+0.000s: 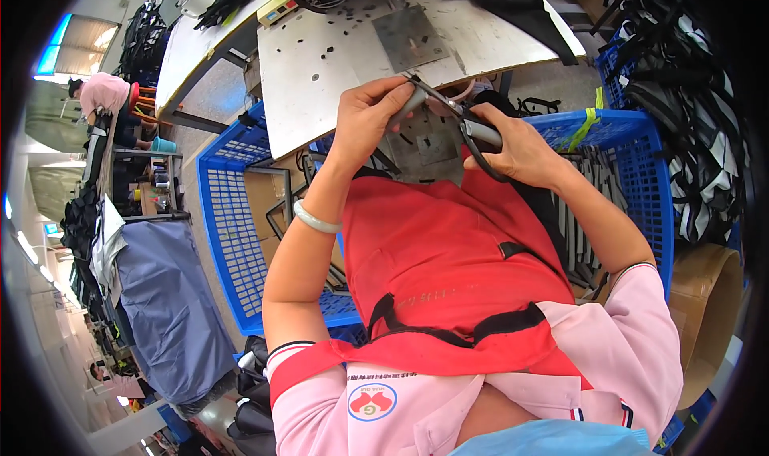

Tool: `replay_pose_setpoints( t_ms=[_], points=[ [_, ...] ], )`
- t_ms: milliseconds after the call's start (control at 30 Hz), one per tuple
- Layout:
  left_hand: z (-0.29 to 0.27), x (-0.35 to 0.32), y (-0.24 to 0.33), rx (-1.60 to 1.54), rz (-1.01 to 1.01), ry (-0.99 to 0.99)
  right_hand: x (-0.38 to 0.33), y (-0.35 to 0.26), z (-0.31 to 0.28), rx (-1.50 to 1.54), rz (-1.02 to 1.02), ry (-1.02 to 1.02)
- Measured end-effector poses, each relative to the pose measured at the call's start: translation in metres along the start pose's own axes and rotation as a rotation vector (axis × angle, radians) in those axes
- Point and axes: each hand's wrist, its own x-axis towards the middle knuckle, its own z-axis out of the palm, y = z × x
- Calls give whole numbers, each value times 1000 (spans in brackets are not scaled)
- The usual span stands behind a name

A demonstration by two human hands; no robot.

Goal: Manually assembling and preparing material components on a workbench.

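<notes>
Over the front edge of the white table, my left hand (370, 113) pinches a grey strip-like piece (411, 105) between thumb and fingers. My right hand (513, 142) is wrapped round the dark handles of a pair of scissors (453, 110). The blades point left and reach the grey piece beside my left thumb. I cannot tell whether they touch it. A grey part also shows in my right palm; whether it belongs to the scissors is unclear. Below both hands a red apron (448, 240) covers my lap.
On the white table (288, 96) lie a metal plate (410, 38), small black scraps and dark fabric (505, 8). A blue crate (232, 240) with dark frames stands left; another blue crate (653, 168) holds grey strips. Beyond it are a cardboard box (705, 296) and heaped black straps (681, 96). Another person (104, 96) is far left.
</notes>
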Motion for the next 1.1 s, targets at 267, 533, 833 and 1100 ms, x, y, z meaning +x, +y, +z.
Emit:
replay_pose_setpoints(
  t_ms=[267, 533, 833, 1100],
  points=[
    [0, 1, 2, 2, 19, 16, -3, 18, 7, 64, -67, 50],
    [7, -1, 2, 22, -4, 8, 4, 5, 4, 205, 74, -12],
    [-2, 24, 38, 271, 156, 34, 73, 31, -72, -415, 78, 321],
    [-12, 86, 67, 592, 313, 138, 110, 76, -96, -686, 29, 541]
  ],
)
